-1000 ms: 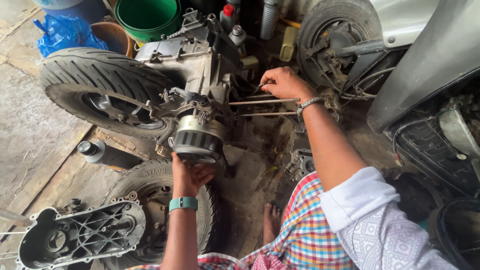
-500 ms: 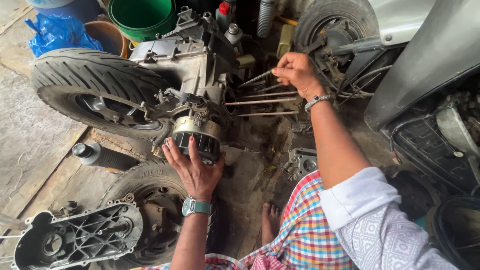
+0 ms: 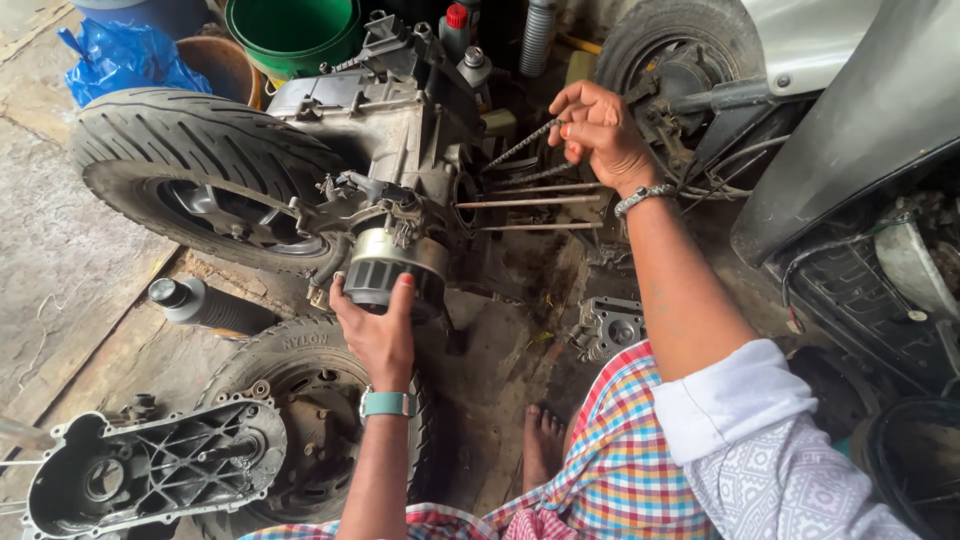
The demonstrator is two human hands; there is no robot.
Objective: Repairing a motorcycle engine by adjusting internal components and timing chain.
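Cupping the round metal cylinder (image 3: 385, 268) from below, the left hand (image 3: 378, 335) has its grip closed around the rim, forearm rising straight up from the lap. That part sits at the near end of the engine block (image 3: 385, 130). Across it, the right hand (image 3: 600, 135) pinches a thin chain (image 3: 520, 145) (possibly a cable) above four studs (image 3: 530, 200) lying horizontally, pointing toward the right wrist.

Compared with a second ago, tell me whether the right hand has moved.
Yes. The right hand has lifted off the lower studs and gone up toward the rear wheel, now pinching a chain above them.
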